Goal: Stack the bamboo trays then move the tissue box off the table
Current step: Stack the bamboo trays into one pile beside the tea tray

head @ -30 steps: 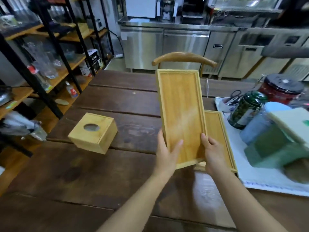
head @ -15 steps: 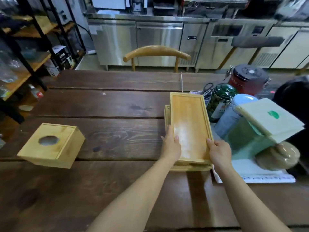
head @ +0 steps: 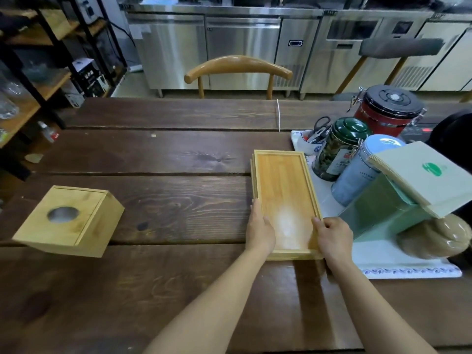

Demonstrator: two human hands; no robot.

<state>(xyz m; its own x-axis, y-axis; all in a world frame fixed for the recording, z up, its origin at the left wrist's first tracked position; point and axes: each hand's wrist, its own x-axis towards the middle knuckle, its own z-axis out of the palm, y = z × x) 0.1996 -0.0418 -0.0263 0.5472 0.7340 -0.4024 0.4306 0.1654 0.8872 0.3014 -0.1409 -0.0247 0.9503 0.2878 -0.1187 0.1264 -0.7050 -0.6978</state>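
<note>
Two bamboo trays lie stacked on the dark wooden table (head: pixel 158 159). The top tray (head: pixel 283 190) sits on the lower tray (head: pixel 252 172), whose edge peeks out along the left side. My left hand (head: pixel 260 231) grips the stack's near left edge, and my right hand (head: pixel 332 236) grips its near right corner. The bamboo tissue box (head: pixel 69 221), a cube with a round hole on top, stands apart at the table's left, well away from both hands.
Right of the trays, a white mat (head: pixel 388 261) holds a green tin (head: pixel 337 149), a pale blue canister (head: pixel 357 175), a red jar (head: pixel 388 111), a mint box with cards (head: pixel 419 180) and scissors (head: pixel 320 126). A wooden chair (head: pixel 237 67) stands behind the table. Shelves (head: pixel 38 80) stand left.
The tray I held raised in the air has come down onto the other tray. Both hands stay on the stack, which now lies nearly squared up.
</note>
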